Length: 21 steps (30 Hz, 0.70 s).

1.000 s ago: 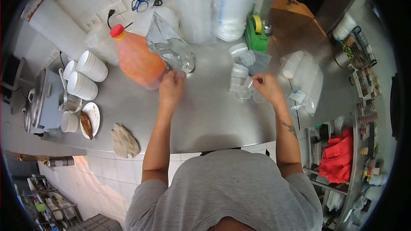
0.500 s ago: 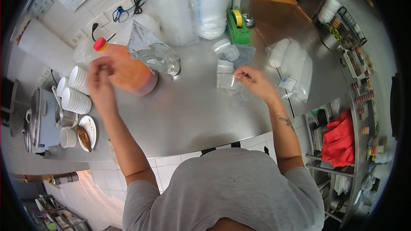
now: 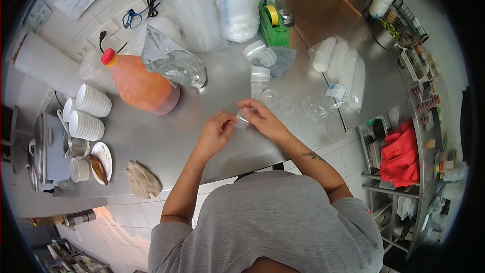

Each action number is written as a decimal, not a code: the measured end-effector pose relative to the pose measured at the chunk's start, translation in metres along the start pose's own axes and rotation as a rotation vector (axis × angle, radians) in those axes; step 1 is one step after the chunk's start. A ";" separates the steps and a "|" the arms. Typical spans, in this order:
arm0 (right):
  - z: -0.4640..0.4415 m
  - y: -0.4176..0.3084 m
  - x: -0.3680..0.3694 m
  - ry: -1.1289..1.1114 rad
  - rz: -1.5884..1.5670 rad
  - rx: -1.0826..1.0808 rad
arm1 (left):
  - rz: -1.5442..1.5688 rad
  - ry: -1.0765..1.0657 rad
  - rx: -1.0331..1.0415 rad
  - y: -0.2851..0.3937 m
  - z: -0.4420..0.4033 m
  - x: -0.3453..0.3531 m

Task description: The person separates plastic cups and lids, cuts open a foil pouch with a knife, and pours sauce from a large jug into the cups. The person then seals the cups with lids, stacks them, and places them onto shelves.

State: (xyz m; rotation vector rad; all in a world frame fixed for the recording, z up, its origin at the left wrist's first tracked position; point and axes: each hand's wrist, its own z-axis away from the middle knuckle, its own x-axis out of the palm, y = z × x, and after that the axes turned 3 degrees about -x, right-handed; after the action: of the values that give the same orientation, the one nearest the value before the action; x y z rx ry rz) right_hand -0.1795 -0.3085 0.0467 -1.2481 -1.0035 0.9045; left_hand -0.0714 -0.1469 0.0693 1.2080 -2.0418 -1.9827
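Right grip [image 3: 261, 120] is pinching a clear container [image 3: 242, 120]; whether the left grip [image 3: 217, 131] is also holding, I cannot tell. Light, even pressure is probably suiting such thin plastic.

At left, orange is shown by the bottle [image 3: 139, 85] and red by its cap [image 3: 108, 56]. Green is shown by the far tape dispenser [image 3: 277, 37], heathered grey by the near shirt [image 3: 268, 210]. The central plastic piece [image 3: 242, 121] is seen as clear.

Commercial kitchen, steel counter [image 3: 151, 144], stacked cups [image 3: 87, 125]
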 end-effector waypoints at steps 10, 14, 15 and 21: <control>-0.007 0.004 0.002 -0.031 0.079 -0.086 | -0.089 0.112 0.061 -0.005 -0.018 0.004; -0.013 0.008 -0.008 -0.030 -0.125 -0.021 | -0.198 0.202 0.133 0.002 -0.023 -0.006; -0.014 0.011 -0.012 -0.015 -0.193 -0.002 | -0.222 0.216 0.137 0.004 -0.026 -0.012; 0.008 0.009 -0.001 -0.068 0.496 -0.398 | -0.571 0.261 0.207 -0.030 -0.054 -0.010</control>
State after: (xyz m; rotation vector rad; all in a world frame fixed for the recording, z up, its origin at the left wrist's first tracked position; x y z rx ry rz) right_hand -0.1873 -0.3056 0.0376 -1.8655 -0.9715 1.1658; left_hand -0.0214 -0.1821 0.0571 2.1650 -1.9532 -1.6792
